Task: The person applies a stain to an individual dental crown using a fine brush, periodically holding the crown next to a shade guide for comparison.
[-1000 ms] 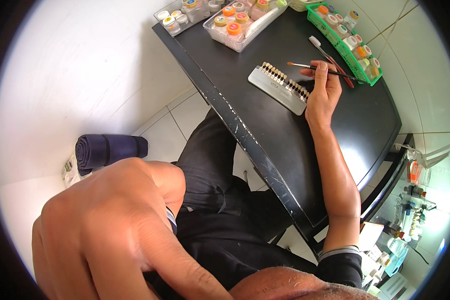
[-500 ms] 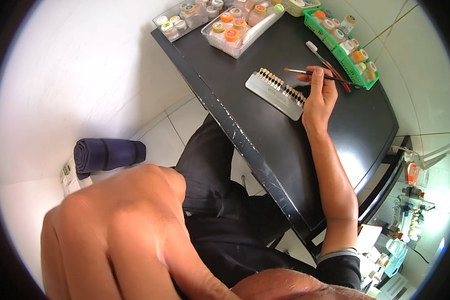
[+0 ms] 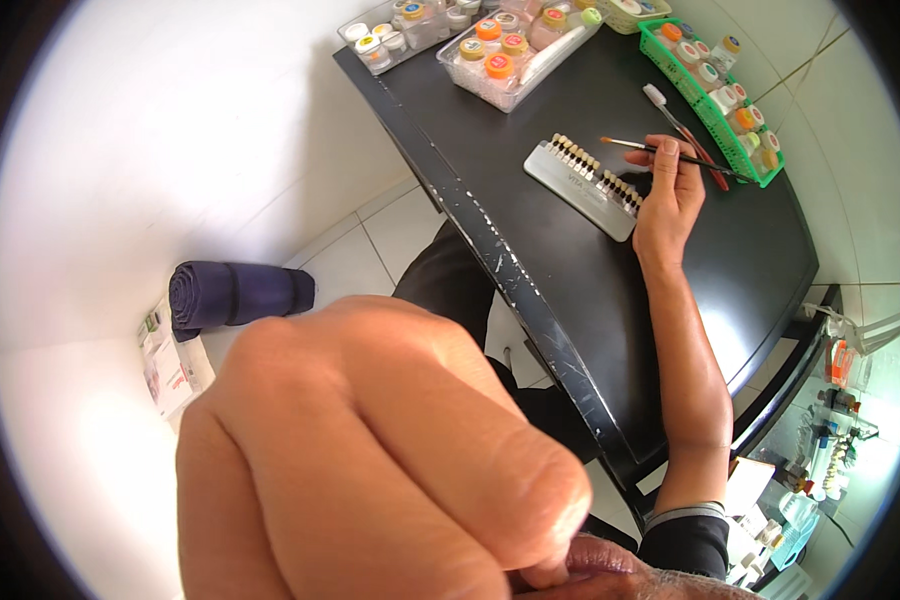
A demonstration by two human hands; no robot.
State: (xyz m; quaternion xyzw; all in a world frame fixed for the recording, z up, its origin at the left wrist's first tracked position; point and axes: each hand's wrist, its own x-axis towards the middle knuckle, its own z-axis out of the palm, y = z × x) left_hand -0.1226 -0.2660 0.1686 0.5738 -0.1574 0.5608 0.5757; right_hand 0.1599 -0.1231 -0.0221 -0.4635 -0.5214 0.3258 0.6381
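Very close to the camera, my left hand (image 3: 350, 440) is raised with its fingers curled. Its fingertips are mostly hidden, and I cannot make out anything in them. Over the black table (image 3: 570, 300), my right hand (image 3: 667, 215) pinches a thin brush (image 3: 628, 145) with a dark handle and an orange-brown tip pointing left. Beside this hand lies a grey dental shade guide (image 3: 578, 192), a row of tooth-coloured tabs standing along its far edge. A toothbrush (image 3: 682, 128) with a red handle and white bristles rests just beyond the brush.
A green basket (image 3: 715, 105) of small jars stands at the table's far right. Clear trays of jars, including a nearer tray (image 3: 480, 82), sit at the far edge. On the left is a rolled dark-blue mat (image 3: 245, 292). A cluttered shelf (image 3: 805, 450) lies at right.
My left hand has moved right and its fingers have curled in more. The whole table scene has shifted slightly right in view. My right hand keeps its pinch on the brush.
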